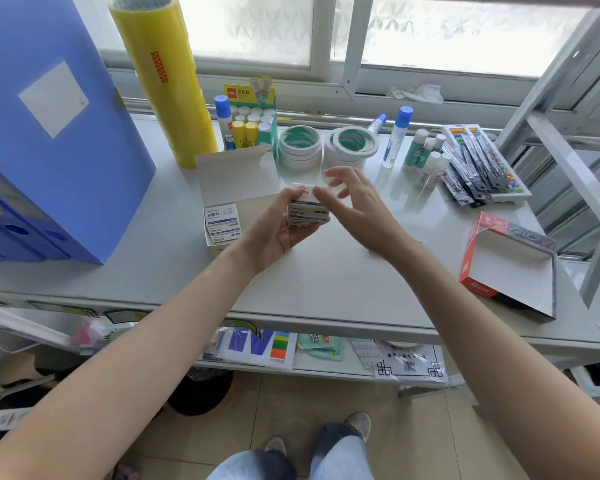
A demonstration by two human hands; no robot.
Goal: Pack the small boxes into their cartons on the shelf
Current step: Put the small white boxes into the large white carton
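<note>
My left hand [278, 230] grips a small stack of white paper-clip boxes [307, 213] above the middle of the white shelf [326, 289]. Just right of the stack, my right hand [357, 209] hovers with fingers spread, its fingertips near the stack's top; it holds nothing. To the left stands an open white carton [238, 188] with its lid flap raised. Several of the same small boxes [221, 223] sit inside it at the near end.
Blue file boxes [49, 140] and a tall stack of yellow tape rolls [163, 77] stand at the left. Glue sticks [253, 123], white tape rolls [300, 147], glue bottles and packaged pens lie at the back. An open red carton [510, 268] sits right.
</note>
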